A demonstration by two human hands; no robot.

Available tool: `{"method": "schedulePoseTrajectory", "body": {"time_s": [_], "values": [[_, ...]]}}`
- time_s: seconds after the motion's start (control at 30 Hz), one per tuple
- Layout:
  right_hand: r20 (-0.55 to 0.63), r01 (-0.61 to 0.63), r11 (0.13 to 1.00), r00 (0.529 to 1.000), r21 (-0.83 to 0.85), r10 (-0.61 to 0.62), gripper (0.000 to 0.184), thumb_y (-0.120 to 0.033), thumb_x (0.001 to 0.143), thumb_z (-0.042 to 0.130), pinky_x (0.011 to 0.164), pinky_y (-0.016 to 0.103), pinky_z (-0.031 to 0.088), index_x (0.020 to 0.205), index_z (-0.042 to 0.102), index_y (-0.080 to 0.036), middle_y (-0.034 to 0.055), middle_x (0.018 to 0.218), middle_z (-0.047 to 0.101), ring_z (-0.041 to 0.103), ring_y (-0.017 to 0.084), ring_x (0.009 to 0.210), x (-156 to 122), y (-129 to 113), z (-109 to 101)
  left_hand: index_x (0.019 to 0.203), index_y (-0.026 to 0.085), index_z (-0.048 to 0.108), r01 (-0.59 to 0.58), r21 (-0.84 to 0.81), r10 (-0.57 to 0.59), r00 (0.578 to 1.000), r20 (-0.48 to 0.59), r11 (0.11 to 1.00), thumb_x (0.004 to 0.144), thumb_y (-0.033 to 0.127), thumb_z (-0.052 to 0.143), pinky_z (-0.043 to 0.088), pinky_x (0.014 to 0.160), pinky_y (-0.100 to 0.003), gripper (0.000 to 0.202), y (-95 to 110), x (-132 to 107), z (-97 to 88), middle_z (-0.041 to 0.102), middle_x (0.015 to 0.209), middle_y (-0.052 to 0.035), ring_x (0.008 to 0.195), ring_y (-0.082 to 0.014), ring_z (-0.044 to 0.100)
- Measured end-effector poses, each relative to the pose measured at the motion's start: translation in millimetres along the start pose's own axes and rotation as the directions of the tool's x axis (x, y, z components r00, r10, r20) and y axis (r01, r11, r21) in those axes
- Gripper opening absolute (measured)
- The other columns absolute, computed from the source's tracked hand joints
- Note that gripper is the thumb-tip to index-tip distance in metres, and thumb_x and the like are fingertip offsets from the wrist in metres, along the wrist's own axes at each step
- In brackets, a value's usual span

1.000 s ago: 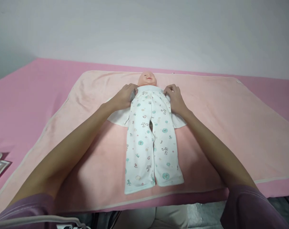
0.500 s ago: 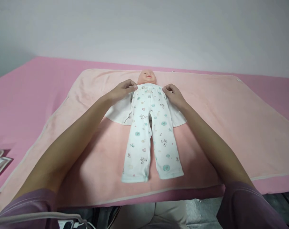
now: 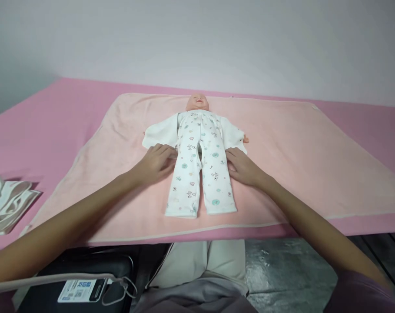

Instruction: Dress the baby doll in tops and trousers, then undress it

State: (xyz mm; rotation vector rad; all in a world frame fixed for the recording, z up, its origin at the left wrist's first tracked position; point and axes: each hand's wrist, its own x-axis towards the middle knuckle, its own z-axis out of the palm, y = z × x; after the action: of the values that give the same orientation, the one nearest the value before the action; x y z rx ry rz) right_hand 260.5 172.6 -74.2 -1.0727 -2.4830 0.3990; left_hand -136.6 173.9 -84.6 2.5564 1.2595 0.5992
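Note:
A doll (image 3: pixel 197 102) lies on its back, wearing a white long-sleeved top (image 3: pixel 162 132) with the sleeves spread to both sides. White baby trousers (image 3: pixel 190 158) with a small animal and dot print lie flat over its front, waistband under the chin, legs toward me. My left hand (image 3: pixel 156 164) has its fingers closed at the trousers' left edge, near crotch height. At the opposite edge my right hand (image 3: pixel 244 166) grips with fingers and thumb. Some fingertips are hidden by the cloth. The doll's legs are covered.
A peach blanket (image 3: pixel 298 161) lies under the doll on a pink-covered table (image 3: pixel 31 117). Folded white printed cloth (image 3: pixel 11 206) sits at the left. Below the front edge are a black case (image 3: pixel 115 263) with a white label and a cord (image 3: pixel 54 277). A wall stands behind.
Both hands have left the trousers' waistband corners and moved down along the sides toward me. The white sleeves and the doll's hands now show. My view has shifted slightly.

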Motion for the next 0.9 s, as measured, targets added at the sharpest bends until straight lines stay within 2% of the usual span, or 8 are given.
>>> {"method": "schedulePoseTrajectory", "body": {"time_s": [0.07, 0.2, 0.3, 0.43, 0.53, 0.7, 0.83, 0.9], "values": [[-0.010, -0.029, 0.999, 1.000, -0.013, 0.029, 0.004, -0.027, 0.098, 0.059, 0.087, 0.050, 0.048, 0.098, 0.055, -0.025, 0.0131, 0.110, 0.068, 0.057, 0.034, 0.098, -0.9, 0.1, 10.0, 0.120, 0.025, 0.064, 0.029, -0.004, -0.029, 0.999, 0.021, 1.000, 0.104, 0.048, 0.059, 0.045, 0.101, -0.054, 0.028, 6.0, 2.3, 9.8, 0.071, 0.132, -0.0140, 0.118, -0.0368, 0.060], [-0.025, -0.105, 0.995, 0.994, -0.005, 0.104, 0.015, -0.022, 0.093, 0.059, 0.081, 0.043, 0.040, 0.087, 0.046, -0.026, 0.0049, 0.084, 0.061, 0.053, 0.029, 0.083, 7.4, 6.5, 19.6, 0.094, 0.025, 0.054, 0.058, 0.031, -0.058, 0.998, 0.017, 0.998, 0.100, 0.045, 0.059, 0.045, 0.094, -0.053, 0.021, 10.8, 15.8, 15.6, 0.068, 0.097, -0.0105, 0.096, -0.0337, 0.058], [-0.064, -0.084, 0.996, 0.995, -0.022, 0.082, 0.017, -0.023, 0.094, 0.059, 0.086, 0.046, 0.041, 0.082, 0.047, -0.025, 0.0065, 0.088, 0.062, 0.053, 0.030, 0.090, 8.4, 8.2, 21.8, 0.086, 0.025, 0.047, 0.064, 0.009, -0.064, 0.998, 0.021, 0.998, 0.099, 0.041, 0.056, 0.045, 0.094, -0.055, 0.023, 14.7, 19.6, 14.1, 0.063, 0.083, -0.0065, 0.086, -0.0308, 0.056], [-0.123, -0.021, 0.999, 0.992, 0.034, 0.025, 0.017, -0.029, 0.100, 0.055, 0.100, 0.054, 0.044, 0.085, 0.061, -0.024, 0.0119, 0.115, 0.068, 0.052, 0.034, 0.110, 7.1, 6.4, 27.8, 0.089, 0.026, 0.052, 0.025, -0.133, -0.024, 1.000, 0.005, 0.991, 0.099, 0.046, 0.057, 0.051, 0.094, -0.055, 0.023, 21.7, 19.5, 16.0, 0.068, 0.093, -0.0096, 0.097, -0.0350, 0.061], [-0.073, -0.026, 0.994, 0.997, 0.110, 0.034, 0.022, -0.034, 0.103, 0.052, 0.096, 0.051, 0.045, 0.085, 0.059, -0.024, 0.0102, 0.105, 0.068, 0.054, 0.031, 0.102, 8.1, 5.6, 28.9, 0.100, 0.026, 0.059, 0.014, -0.225, -0.007, 0.999, 0.031, 0.974, 0.102, 0.047, 0.056, 0.054, 0.095, -0.052, 0.022, 23.8, 18.5, 15.0, 0.072, 0.110, -0.0116, 0.111, -0.0372, 0.064], [0.034, -0.078, 0.984, 0.997, 0.157, 0.073, 0.027, -0.030, 0.100, 0.053, 0.089, 0.045, 0.043, 0.076, 0.043, -0.024, 0.0023, 0.076, 0.055, 0.050, 0.024, 0.081, 8.5, 6.0, 20.1, 0.096, 0.025, 0.059, 0.048, -0.121, -0.031, 0.990, 0.139, 0.991, 0.104, 0.044, 0.054, 0.051, 0.081, -0.048, 0.021, 21.8, 16.9, 4.3, 0.068, 0.094, -0.0090, 0.086, -0.0298, 0.062], [0.036, -0.070, 0.986, 0.997, 0.149, 0.065, 0.022, -0.030, 0.104, 0.050, 0.087, 0.046, 0.043, 0.082, 0.050, -0.025, 0.0033, 0.082, 0.057, 0.051, 0.025, 0.083, 5.4, 5.4, 15.6, 0.094, 0.025, 0.060, 0.026, -0.087, -0.015, 0.991, 0.132, 0.996, 0.105, 0.045, 0.053, 0.051, 0.081, -0.047, 0.024, 19.5, 14.0, 1.7, 0.065, 0.085, -0.0075, 0.080, -0.0274, 0.058], [-0.041, -0.076, 0.989, 0.996, 0.127, 0.081, 0.024, -0.035, 0.109, 0.047, 0.089, 0.049, 0.047, 0.090, 0.058, -0.026, 0.0072, 0.094, 0.063, 0.054, 0.029, 0.091, 1.1, 2.2, 14.4, 0.091, 0.025, 0.060, 0.022, -0.085, -0.014, 0.996, 0.092, 0.996, 0.106, 0.044, 0.050, 0.051, 0.084, -0.049, 0.026, 19.6, 10.8, 2.3, 0.064, 0.086, -0.0080, 0.082, -0.0276, 0.058]]}}
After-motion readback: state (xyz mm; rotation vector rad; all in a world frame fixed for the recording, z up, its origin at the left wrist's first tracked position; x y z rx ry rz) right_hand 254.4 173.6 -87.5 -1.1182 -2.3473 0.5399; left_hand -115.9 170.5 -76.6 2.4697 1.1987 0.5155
